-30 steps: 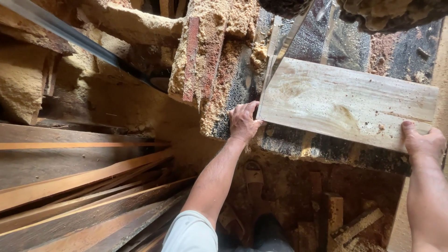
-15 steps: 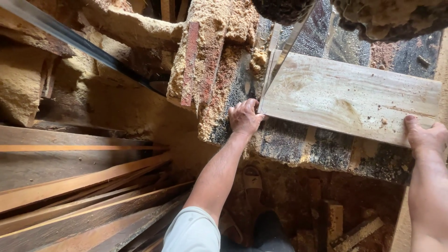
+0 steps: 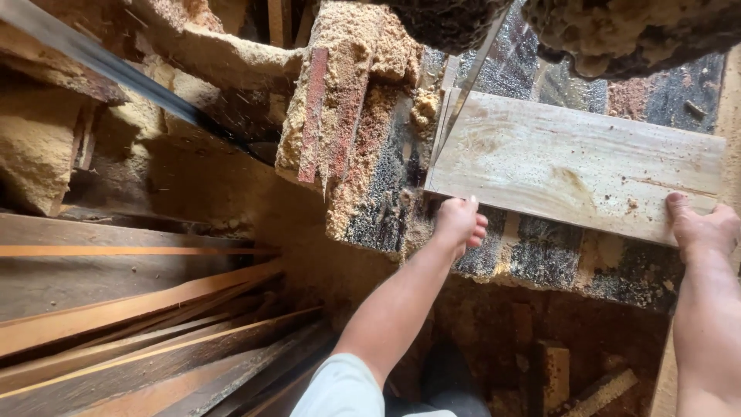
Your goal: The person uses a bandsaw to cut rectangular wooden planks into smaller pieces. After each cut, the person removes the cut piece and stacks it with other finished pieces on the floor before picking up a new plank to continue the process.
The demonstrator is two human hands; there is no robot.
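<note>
Since a second ago, both hands have stayed on the near edge of the pale wooden board (image 3: 575,166), which lies flat on the sawdust-strewn saw table (image 3: 540,259). Left hand (image 3: 459,224), fingers curled, presses its near left corner; right hand (image 3: 704,229) grips the right end, thumb on top. Saw blade (image 3: 469,77) touches the board's left end.

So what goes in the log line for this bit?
left hand: at board's near edge | right hand: on board's end | board: flat on sawdusty table, against blade
</note>
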